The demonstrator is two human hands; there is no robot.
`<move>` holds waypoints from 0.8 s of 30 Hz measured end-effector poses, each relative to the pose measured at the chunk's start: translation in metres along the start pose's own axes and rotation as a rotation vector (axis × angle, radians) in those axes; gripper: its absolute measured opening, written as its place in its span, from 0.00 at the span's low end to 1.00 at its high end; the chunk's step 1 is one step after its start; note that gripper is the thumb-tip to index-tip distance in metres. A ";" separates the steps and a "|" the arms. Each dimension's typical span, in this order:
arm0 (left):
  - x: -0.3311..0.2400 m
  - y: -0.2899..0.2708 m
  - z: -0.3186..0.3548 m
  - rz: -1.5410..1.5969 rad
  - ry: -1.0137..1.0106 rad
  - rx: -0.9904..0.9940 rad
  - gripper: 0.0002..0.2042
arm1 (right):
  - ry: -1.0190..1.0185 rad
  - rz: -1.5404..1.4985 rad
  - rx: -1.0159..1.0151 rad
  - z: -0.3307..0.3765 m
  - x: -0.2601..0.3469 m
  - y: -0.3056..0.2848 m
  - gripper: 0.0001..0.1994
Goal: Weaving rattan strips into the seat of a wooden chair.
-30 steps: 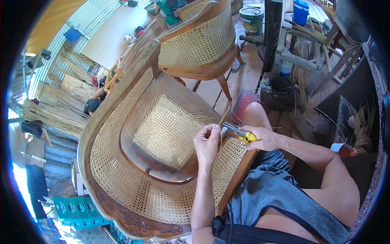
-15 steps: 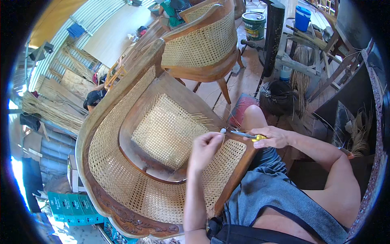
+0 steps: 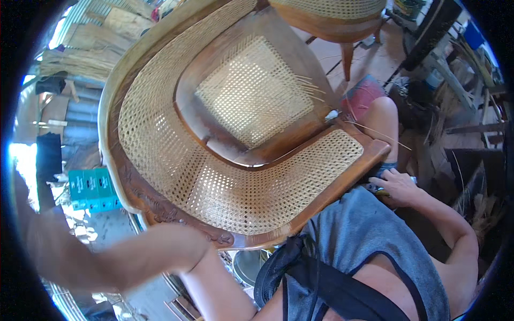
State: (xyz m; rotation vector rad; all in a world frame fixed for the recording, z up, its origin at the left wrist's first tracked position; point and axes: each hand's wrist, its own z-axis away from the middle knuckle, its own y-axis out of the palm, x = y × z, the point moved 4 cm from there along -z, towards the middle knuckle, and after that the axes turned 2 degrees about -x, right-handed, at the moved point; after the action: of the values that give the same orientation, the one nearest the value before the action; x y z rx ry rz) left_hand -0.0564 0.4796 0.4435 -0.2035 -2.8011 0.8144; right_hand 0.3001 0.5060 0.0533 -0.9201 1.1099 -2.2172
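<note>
A carved wooden armchair frame (image 3: pixel 383 150) with woven cane panels lies before me. Its cane seat panel (image 3: pixel 257 96) has loose strand ends (image 3: pixel 313 90) sticking out at the right edge. A small white lump (image 3: pixel 331 115) sits at the seat's corner, beside a long loose cane strand (image 3: pixel 381 135). Low beside my thigh, past the armrest's outer edge, my right hand (image 3: pixel 399 188) is closed on a metal tool (image 3: pixel 373 187) with some yellow on it, mostly hidden. My left hand (image 3: pixel 51 235) is out at the far left, off the chair and smeared by motion, its fingers unreadable.
Another cane chair (image 3: pixel 332 18) stands behind. Green boxes (image 3: pixel 93 187) are at the left, and bundled cane strands (image 3: pixel 69 63) lie at the back left. A red object (image 3: pixel 361 96) is beside my knee; a dark post (image 3: pixel 433 35) rises at the back right.
My left hand has swung from the seat's corner far to the left. My right hand, with the tool, has dropped from the chair's corner to beside my thigh. The view has shifted.
</note>
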 end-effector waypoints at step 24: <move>0.259 0.399 0.199 0.281 -0.648 0.835 0.10 | 0.097 -0.655 0.656 -0.236 0.073 -0.094 0.17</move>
State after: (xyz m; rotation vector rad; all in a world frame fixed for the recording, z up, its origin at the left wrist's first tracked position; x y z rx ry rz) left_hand -0.3274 0.7614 0.1071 -0.2120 -2.6530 2.3718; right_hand 0.0645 0.6253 0.0522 -0.9549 0.0345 -2.8860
